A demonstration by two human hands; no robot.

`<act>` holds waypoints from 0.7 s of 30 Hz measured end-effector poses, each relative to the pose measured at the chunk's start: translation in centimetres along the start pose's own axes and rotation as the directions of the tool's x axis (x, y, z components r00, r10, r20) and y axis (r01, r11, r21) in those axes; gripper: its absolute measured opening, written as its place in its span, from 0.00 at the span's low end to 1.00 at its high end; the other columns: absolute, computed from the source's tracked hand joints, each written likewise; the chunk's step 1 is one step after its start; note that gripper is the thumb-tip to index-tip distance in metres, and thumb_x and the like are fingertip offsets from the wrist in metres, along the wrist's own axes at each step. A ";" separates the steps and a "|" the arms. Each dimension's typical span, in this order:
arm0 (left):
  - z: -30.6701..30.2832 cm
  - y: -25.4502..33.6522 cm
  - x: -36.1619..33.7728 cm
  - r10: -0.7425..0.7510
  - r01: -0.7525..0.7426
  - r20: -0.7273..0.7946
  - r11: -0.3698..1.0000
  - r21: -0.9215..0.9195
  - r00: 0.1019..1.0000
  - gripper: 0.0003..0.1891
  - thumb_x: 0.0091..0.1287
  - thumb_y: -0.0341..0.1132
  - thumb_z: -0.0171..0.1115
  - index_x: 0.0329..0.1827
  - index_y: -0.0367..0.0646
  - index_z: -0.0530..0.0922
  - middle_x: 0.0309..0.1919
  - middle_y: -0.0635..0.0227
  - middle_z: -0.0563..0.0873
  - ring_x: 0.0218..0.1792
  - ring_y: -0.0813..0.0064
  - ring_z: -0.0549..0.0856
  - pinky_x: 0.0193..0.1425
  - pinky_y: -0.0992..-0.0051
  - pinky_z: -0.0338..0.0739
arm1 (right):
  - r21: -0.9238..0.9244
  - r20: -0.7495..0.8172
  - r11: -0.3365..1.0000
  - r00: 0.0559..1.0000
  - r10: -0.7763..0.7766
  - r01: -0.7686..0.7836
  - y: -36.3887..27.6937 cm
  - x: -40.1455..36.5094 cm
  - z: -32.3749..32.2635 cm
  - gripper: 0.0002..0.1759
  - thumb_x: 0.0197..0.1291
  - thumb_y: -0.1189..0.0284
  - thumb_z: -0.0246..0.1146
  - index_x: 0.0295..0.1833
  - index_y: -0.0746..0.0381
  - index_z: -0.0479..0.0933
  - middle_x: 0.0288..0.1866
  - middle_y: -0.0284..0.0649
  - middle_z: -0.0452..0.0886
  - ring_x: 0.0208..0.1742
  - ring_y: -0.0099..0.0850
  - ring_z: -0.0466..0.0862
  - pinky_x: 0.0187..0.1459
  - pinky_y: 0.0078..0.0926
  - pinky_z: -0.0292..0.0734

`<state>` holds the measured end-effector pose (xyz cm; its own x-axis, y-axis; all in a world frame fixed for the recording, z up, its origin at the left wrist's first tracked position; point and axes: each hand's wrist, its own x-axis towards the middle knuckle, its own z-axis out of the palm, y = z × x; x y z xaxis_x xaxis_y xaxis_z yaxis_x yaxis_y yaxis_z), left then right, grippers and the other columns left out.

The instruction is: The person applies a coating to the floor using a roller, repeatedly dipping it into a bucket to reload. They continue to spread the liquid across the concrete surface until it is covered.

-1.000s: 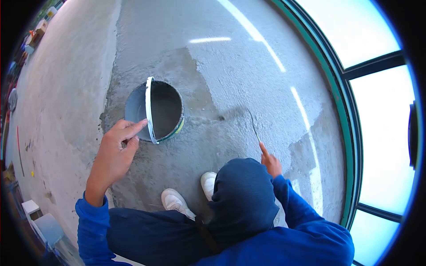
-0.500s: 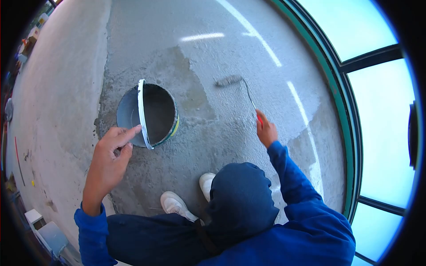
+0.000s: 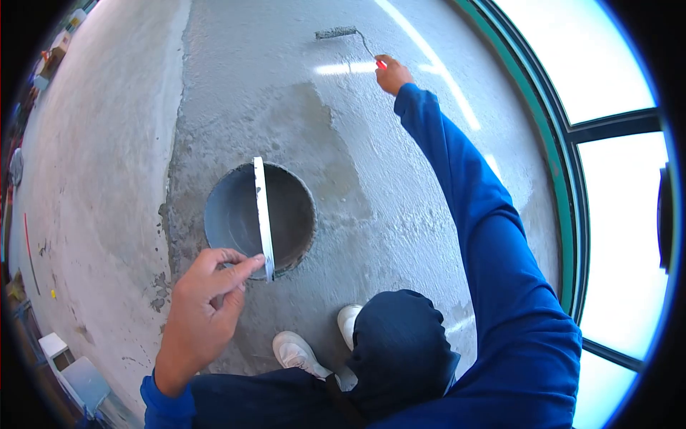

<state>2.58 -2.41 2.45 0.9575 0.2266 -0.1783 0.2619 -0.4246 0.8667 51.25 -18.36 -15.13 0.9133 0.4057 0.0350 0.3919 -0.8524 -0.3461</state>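
Observation:
My right hand (image 3: 394,74) is stretched far forward, closed round the red handle (image 3: 381,65) of a paint roller (image 3: 336,33). The roller's grey, coated head lies on the wet grey floor coating (image 3: 400,164). Nearer to me on the floor stands a round bucket (image 3: 232,207), with a grey interior and a white handle strip (image 3: 262,207) across its mouth. My left hand (image 3: 204,304) is beside the bucket's near left side, its index fingertip touching the lower end of the white strip and its fingers apart.
White shoes (image 3: 294,350) stand below the bucket. A green-edged window frame (image 3: 564,207) runs along the right. Pale floor (image 3: 107,186) lies to the left, with a thin red rod (image 3: 28,239), boxes (image 3: 60,44) and a white piece of furniture (image 3: 53,347) at the edge.
My right hand has pushed the roller forward and left, away from me. The view has shifted, so the bucket appears lower and further right. My left hand stays by the white strip.

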 end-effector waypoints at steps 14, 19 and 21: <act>0.8 1.5 -0.7 0.044 -0.043 -0.023 0.998 0.043 0.999 0.19 0.59 0.21 0.55 0.54 0.39 0.80 0.44 0.64 0.79 0.30 0.83 0.74 0.29 0.84 0.67 | 0.012 -0.018 0.996 0.996 -0.091 0.092 8.4 -14.8 -2.4 0.21 0.60 0.68 0.54 0.60 0.52 0.72 0.48 0.55 0.80 0.46 0.56 0.80 0.51 0.48 0.75; 1.8 2.4 -1.2 0.104 -0.099 -0.042 0.989 0.111 0.994 0.22 0.59 0.21 0.55 0.59 0.42 0.77 0.44 0.67 0.78 0.30 0.84 0.73 0.28 0.84 0.65 | -0.002 -0.006 1.000 1.000 0.004 -0.004 13.0 -30.1 -5.2 0.21 0.63 0.65 0.52 0.63 0.45 0.69 0.37 0.54 0.82 0.35 0.58 0.81 0.40 0.55 0.76; 2.2 2.7 -1.1 0.138 -0.131 -0.050 0.983 0.125 0.989 0.24 0.59 0.21 0.55 0.60 0.43 0.76 0.43 0.69 0.77 0.31 0.84 0.72 0.28 0.83 0.64 | -0.007 0.006 0.999 0.999 0.037 -0.037 14.7 -36.1 -6.2 0.22 0.63 0.65 0.53 0.64 0.43 0.68 0.34 0.55 0.82 0.33 0.56 0.81 0.37 0.54 0.76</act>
<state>2.48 -5.74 3.93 0.9773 0.2090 -0.0337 0.1473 -0.5571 0.8173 24.74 -47.59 -15.63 0.9267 0.3755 0.0169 0.3584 -0.8693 -0.3403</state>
